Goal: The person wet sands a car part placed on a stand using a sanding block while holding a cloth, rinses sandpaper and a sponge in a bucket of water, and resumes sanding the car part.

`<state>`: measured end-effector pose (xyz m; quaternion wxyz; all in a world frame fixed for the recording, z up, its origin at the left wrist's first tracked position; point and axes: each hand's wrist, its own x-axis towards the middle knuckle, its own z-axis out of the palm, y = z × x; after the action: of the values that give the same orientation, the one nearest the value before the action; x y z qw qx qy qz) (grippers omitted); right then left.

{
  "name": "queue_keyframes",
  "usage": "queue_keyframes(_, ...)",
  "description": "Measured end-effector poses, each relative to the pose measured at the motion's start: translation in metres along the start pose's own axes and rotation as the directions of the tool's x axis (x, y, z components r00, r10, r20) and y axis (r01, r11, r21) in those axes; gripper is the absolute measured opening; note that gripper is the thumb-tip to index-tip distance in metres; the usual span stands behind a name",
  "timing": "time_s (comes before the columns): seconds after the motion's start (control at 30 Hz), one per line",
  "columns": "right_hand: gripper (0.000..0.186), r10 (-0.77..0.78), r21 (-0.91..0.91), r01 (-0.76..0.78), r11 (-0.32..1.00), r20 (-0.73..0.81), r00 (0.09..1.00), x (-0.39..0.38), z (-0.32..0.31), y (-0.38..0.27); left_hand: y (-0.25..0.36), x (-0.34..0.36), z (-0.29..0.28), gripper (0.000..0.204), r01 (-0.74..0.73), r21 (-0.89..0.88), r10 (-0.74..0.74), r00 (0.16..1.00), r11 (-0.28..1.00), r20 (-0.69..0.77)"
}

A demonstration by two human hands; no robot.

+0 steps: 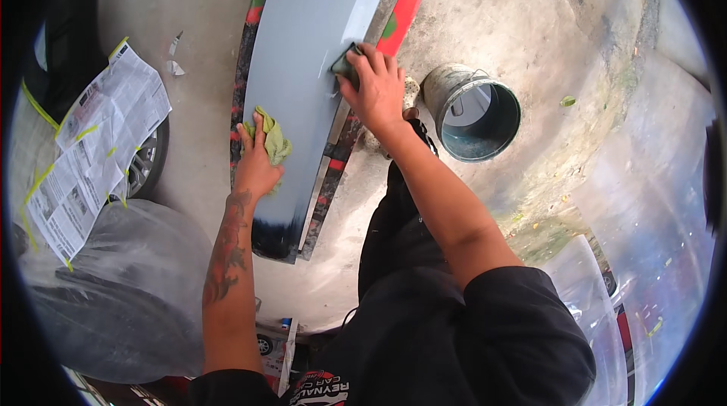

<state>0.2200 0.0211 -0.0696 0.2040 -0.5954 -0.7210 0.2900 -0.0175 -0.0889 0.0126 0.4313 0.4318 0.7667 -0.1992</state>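
A long, curved light-grey panel (303, 50), dark at its near end, lies on a stand with padded, paint-spotted rails (405, 8). My left hand (259, 167) rests on the panel's left side, its fingers closed on a crumpled yellow-green cloth (277, 145). Farther up, at the right edge of the panel, my right hand (379, 92) presses a dark green-black sanding pad (343, 69) against the surface. The fingers bend over the pad and hide part of it.
Right of the stand, a bucket (435, 92) sits on the concrete floor (522, 20). At left, newspaper (83, 194) and plastic sheeting (136, 277) cover a car beside its wheel (151, 163). Clear plastic (644, 194) hangs at right. My foot is partly hidden beside the bucket.
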Motion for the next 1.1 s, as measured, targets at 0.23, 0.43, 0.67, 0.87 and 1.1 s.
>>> queue_keyframes(0.23,0.052,0.055,0.055,-0.048,0.997,-0.130,0.990,-0.002,0.009,-0.015,-0.001,-0.002,0.005,0.123,-0.018,0.080,0.024,0.997,0.997,-0.078)
queue_keyframes(0.43,0.052,-0.113,0.056,0.106,0.993,0.124,0.986,-0.089,0.019,-0.045,0.005,-0.004,0.001,0.122,0.016,0.086,-0.011,0.998,0.996,-0.063)
queue_keyframes(0.67,0.043,-0.079,-0.069,0.063,0.996,-0.257,0.963,0.093,-0.003,0.025,-0.001,-0.005,0.005,0.119,-0.032,0.055,0.036,0.996,0.998,-0.084)
queue_keyframes(0.87,0.033,0.107,-0.177,-0.122,0.977,-0.091,0.990,0.246,-0.055,0.064,-0.003,-0.004,0.007,0.120,-0.032,0.067,0.038,0.995,0.997,-0.090)
queue_keyframes(1.1,0.045,0.064,-0.219,-0.079,0.972,-0.075,0.995,0.171,-0.050,0.042,-0.006,-0.004,0.007,0.119,-0.018,0.071,0.021,0.999,0.997,-0.045)
